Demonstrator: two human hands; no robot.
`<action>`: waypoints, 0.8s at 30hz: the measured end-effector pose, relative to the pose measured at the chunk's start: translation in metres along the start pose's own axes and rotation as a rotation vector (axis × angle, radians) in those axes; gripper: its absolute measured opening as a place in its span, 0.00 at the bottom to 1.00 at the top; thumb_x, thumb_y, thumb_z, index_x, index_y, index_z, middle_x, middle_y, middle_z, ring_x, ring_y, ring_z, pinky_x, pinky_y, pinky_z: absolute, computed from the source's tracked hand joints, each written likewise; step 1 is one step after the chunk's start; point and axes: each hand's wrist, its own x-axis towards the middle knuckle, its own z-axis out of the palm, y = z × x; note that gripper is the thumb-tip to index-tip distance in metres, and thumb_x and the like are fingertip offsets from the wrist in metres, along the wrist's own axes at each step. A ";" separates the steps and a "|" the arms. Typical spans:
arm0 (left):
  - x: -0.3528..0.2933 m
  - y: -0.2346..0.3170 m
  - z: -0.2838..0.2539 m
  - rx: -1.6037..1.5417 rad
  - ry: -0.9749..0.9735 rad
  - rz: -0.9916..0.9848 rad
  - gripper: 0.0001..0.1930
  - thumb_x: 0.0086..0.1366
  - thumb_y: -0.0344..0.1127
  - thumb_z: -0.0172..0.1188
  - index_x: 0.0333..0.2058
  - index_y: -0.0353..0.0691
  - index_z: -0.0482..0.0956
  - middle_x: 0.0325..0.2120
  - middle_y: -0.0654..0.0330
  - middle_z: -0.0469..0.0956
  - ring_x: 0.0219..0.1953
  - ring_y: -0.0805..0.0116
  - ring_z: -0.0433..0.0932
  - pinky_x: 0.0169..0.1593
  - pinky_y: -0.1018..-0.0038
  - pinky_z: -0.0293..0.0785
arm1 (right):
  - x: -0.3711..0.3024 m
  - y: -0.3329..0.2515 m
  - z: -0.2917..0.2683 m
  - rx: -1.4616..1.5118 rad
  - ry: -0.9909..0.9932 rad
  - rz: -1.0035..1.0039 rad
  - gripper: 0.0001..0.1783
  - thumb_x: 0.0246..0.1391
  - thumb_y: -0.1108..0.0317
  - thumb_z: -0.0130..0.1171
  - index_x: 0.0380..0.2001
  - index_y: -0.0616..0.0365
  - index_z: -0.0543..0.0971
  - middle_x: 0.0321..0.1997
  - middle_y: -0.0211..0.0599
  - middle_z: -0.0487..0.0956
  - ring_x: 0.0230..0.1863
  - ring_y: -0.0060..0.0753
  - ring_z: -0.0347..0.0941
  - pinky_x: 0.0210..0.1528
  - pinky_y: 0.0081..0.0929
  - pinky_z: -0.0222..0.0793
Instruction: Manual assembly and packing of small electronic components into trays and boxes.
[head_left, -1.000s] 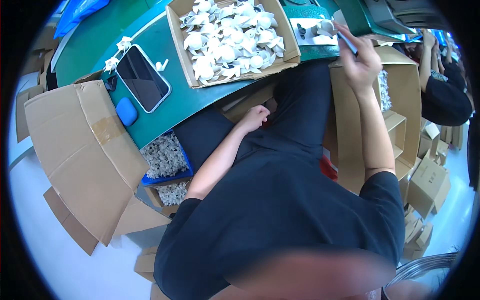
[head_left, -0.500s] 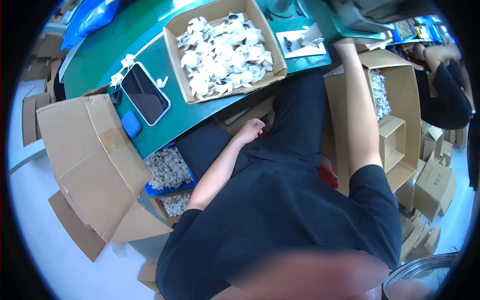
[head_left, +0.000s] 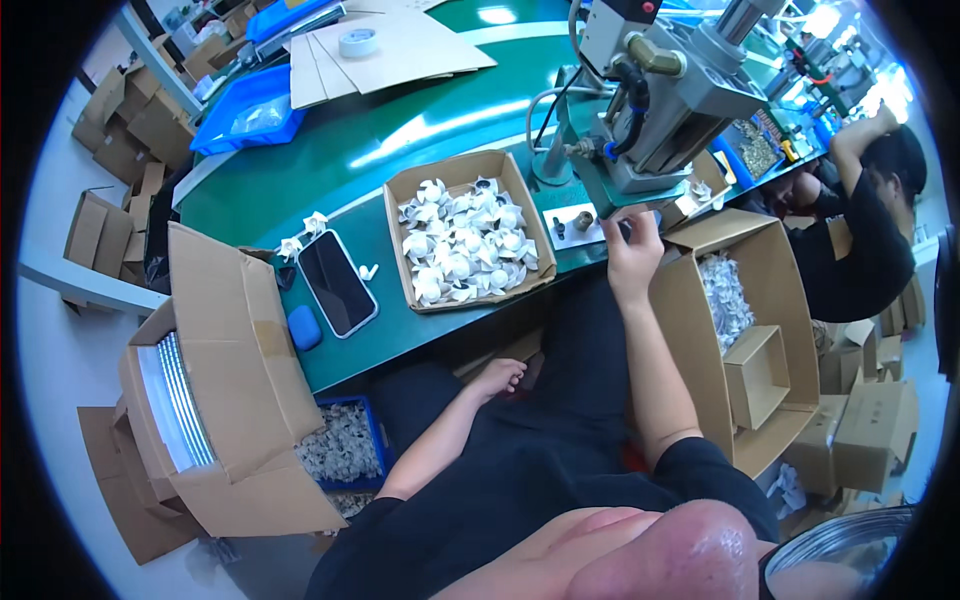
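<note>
My right hand (head_left: 634, 258) is raised at the table's front edge, beside a white plate (head_left: 574, 231) with small dark metal pins (head_left: 584, 220). Its fingers are bent together in a pinch; whatever may be between them is too small to make out. Above the hand stands a grey pneumatic press (head_left: 665, 120). Low over my lap, my left hand (head_left: 498, 379) rests with its fingers curled in and nothing showing in them. Ahead of it on the green table (head_left: 400, 345), a shallow cardboard box (head_left: 398, 225) holds many white bladed plastic parts (head_left: 465, 240).
A phone (head_left: 338, 283), a blue case (head_left: 304, 327) and white earbud (head_left: 368, 272) lie at left. Open cartons (head_left: 235, 350) (head_left: 790, 300) flank me. A blue bin (head_left: 378, 440) holds grey pieces. At right, another person (head_left: 850, 230) bends beside a bench.
The view has tilted up, bringing the press into sight. My right hand has come back from the far right to beside the plate. A white bladed part no longer shows on the plate.
</note>
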 end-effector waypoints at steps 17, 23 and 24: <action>-0.114 0.128 0.029 -0.621 -0.256 0.407 0.18 0.81 0.44 0.43 0.62 0.44 0.67 0.31 0.65 0.69 0.30 0.76 0.68 0.36 0.75 0.67 | -0.103 -0.078 0.003 0.013 -0.651 -0.153 0.16 0.50 0.72 0.71 0.43 0.62 0.83 0.37 0.38 0.79 0.31 0.40 0.77 0.36 0.31 0.74; -0.107 0.143 0.049 -0.391 -0.193 0.461 0.19 0.81 0.43 0.43 0.63 0.43 0.67 0.32 0.66 0.68 0.32 0.76 0.67 0.36 0.75 0.66 | -0.116 -0.067 -0.009 0.065 -0.775 0.158 0.10 0.54 0.76 0.68 0.41 0.64 0.83 0.35 0.37 0.78 0.30 0.30 0.77 0.33 0.26 0.73; -0.107 0.144 0.049 -0.333 -0.167 0.471 0.19 0.81 0.43 0.42 0.63 0.43 0.67 0.32 0.66 0.68 0.32 0.76 0.67 0.36 0.75 0.66 | -0.112 -0.069 -0.009 0.062 -0.794 0.157 0.10 0.55 0.77 0.68 0.41 0.64 0.83 0.35 0.37 0.78 0.30 0.28 0.77 0.33 0.25 0.73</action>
